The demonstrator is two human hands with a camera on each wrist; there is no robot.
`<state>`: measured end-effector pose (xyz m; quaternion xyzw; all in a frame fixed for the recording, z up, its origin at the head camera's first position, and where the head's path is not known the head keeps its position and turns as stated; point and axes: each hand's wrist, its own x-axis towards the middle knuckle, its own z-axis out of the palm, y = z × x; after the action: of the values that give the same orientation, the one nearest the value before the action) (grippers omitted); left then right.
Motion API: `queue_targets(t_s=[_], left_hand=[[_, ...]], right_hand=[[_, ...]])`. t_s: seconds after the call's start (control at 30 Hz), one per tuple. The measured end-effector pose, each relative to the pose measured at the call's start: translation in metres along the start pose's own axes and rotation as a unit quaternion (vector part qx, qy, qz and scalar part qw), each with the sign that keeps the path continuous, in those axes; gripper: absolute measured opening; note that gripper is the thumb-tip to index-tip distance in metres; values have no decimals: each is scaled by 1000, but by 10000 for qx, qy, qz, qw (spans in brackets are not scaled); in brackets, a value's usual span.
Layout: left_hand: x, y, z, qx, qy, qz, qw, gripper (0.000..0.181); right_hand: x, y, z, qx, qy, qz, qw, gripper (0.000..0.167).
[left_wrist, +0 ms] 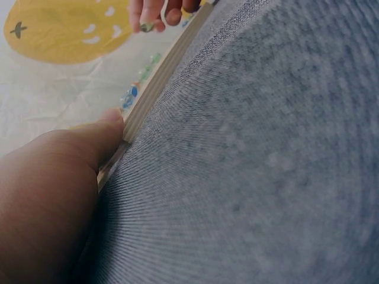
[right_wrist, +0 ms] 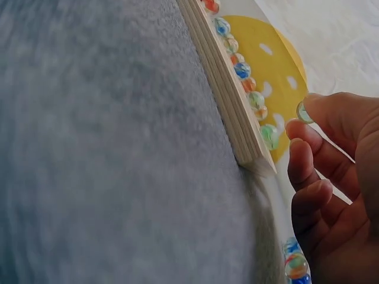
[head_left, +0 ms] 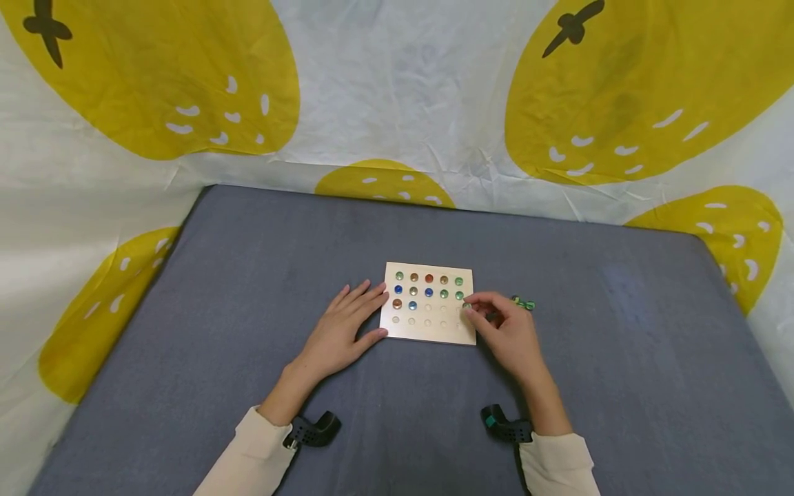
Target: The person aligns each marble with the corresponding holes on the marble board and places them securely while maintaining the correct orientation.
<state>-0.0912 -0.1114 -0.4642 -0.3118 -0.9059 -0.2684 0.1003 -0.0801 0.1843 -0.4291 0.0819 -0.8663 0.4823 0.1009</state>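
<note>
A pale wooden board (head_left: pixel 435 333) with rows of small round hollows lies on the table. Coloured glass marbles fill its two far rows, and two more sit at the left of the third row, among them a light-blue marble (head_left: pixel 412 305). My left hand (head_left: pixel 338 337) rests with straight, spread fingers against the board's left edge; its thumb (left_wrist: pixel 112 133) touches the near corner. Over the board's right side, my right hand (head_left: pixel 511 337) pinches a greenish clear marble (right_wrist: pixel 304 113) between thumb and forefinger. The wrist view shows that marble above the board's surface.
Loose marbles (head_left: pixel 526 304) lie on the grey table just beyond my right hand, partly hidden by it. A white cloth with yellow fruit shapes (head_left: pixel 397 103) hangs behind the table. Each wrist wears a black camera mount (head_left: pixel 316 429).
</note>
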Motion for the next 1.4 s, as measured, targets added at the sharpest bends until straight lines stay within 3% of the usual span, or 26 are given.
queue_targets(t_s=[0.37,0.83,1.4], left_hand=[[0,1,0,3,19,-8,10000,59],[0,0,1,45,-48,-48,10000,59],[0,-1,0,22,-49,-58,10000,59]], right_hand=[[5,-7,17,-84,-191,-172,9996,14],[8,-12,38,190,-313,-244,9990,13],[8,-5,52,-165,92,-626,9979,12]])
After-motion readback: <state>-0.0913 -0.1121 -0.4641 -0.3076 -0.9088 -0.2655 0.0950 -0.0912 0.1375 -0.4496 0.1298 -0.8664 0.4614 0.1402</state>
